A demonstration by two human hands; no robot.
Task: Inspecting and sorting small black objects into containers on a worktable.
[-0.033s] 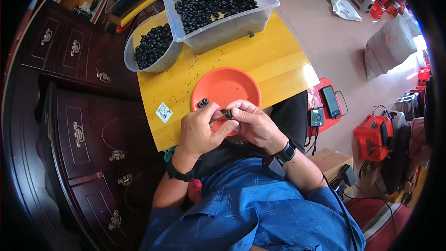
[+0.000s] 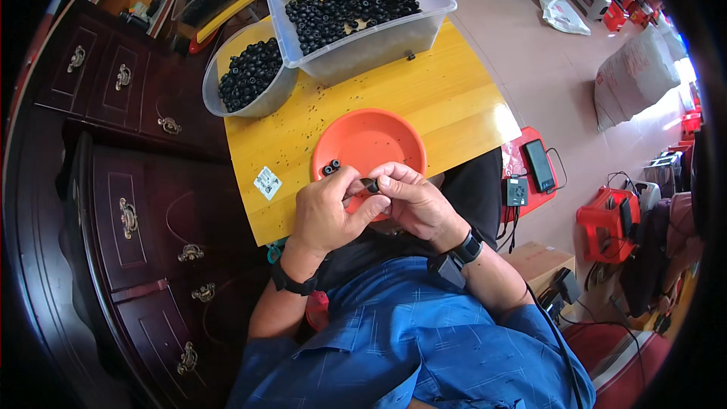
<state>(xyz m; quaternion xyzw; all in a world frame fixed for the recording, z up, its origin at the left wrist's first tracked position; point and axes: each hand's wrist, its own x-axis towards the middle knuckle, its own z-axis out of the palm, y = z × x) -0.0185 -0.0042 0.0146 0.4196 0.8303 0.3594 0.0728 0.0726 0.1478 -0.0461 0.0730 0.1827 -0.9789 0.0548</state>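
Over the near edge of an orange-red bowl (image 2: 371, 136), my two hands meet at the fingertips. Between them is a small, dark, rounded ring-like part (image 2: 370, 185), partly covered by the fingers. My left hand (image 2: 326, 210) pinches it from the left with bent fingers. From the right, thumb and forefinger of my right hand (image 2: 419, 203) close on the same part. Two small black ring-shaped parts (image 2: 331, 167) lie in the bowl beside my left fingers. Whether a tool is hidden in either hand cannot be seen.
The bowl stands on a yellow table (image 2: 462, 98) strewn with dark crumbs. Behind it are a large clear bin (image 2: 363, 64) and a round clear tub (image 2: 261, 106), both holding black parts. A small printed packet (image 2: 267, 183) lies left. Dark drawers (image 2: 144, 212) flank the table; a phone (image 2: 539, 165) lies right.
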